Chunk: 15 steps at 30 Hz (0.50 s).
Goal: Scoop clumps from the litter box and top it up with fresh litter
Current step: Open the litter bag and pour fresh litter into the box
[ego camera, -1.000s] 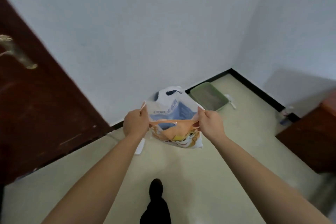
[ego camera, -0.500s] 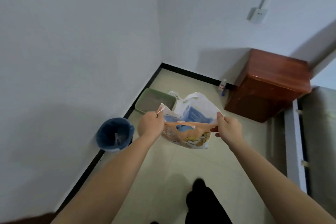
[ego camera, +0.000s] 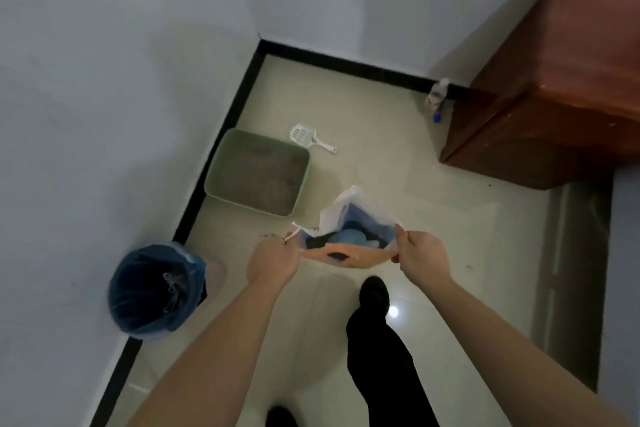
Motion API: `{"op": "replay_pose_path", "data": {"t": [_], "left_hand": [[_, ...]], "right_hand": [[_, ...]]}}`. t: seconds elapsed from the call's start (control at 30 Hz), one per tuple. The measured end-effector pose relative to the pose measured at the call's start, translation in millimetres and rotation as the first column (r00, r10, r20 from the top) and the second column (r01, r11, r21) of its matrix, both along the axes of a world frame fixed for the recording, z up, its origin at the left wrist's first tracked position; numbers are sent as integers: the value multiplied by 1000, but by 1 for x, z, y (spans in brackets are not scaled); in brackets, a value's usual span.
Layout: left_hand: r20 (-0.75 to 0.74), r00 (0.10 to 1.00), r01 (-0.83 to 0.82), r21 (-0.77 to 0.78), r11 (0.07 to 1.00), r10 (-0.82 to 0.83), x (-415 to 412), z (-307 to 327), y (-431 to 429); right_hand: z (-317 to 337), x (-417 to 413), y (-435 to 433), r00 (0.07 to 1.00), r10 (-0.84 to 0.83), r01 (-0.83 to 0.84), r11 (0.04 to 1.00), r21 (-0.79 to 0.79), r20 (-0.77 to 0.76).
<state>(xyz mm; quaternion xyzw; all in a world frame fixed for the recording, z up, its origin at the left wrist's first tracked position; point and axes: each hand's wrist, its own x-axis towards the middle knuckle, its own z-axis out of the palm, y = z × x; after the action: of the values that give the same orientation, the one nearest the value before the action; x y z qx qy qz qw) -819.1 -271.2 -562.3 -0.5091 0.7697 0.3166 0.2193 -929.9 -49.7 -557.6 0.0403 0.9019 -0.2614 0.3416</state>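
Pale floor [ego camera: 450,218]: left hand [ego camera: 272,263] and right hand [ego camera: 420,255] pinch litter bag [ego camera: 349,218], contents indistinct

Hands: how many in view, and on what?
2. Left hand pinches the litter bag at its left top corner; right hand pinches its right top corner. No others visible.

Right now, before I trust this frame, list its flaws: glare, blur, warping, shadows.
Head view: dim, bluish light; one small glare spot on the floor beside the trouser leg; the bag, left hand and right hand are softly blurred; the wide lens stretches both forearms; the cabinet casts a soft shadow on the wall.
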Motion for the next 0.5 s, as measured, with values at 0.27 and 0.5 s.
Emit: {"op": "replay_pose_path", "data": {"t": [0.27, 0.5], "left_hand": [[-14, 990, 141, 19, 990, -140, -68, -170, -56], [-46, 980, 196, 13, 980, -196, -64, -304, -67]], "right_hand": [[-173, -66, -46, 998, 2, 2, 998, 61, -59], [-300, -60, -58, 988, -53, 67, 993, 94, -144]]}}
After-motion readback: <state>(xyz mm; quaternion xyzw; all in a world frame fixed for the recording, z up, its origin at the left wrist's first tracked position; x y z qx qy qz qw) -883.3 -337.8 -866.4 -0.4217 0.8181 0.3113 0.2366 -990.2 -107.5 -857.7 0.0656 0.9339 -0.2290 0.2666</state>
